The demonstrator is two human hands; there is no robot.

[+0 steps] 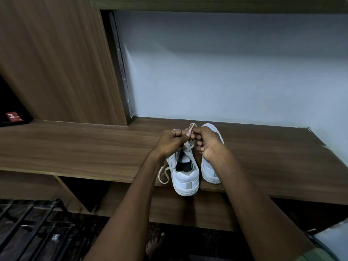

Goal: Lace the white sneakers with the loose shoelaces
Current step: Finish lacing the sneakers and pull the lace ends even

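White sneakers (195,166), off-white lace (163,176), brown wood-grain shelf (75,147)

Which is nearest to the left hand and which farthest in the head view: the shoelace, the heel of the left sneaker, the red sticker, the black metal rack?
From the left hand:
1. Shoelace, pinched at its fingertips.
2. Left sneaker heel, just below, at the shelf edge.
3. Black metal rack, lower left on the floor.
4. Red sticker, far left.

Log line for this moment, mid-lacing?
stage: lacing left sneaker | left hand: pinches shoelace | right hand: pinches shoelace | right sneaker: beside, untouched
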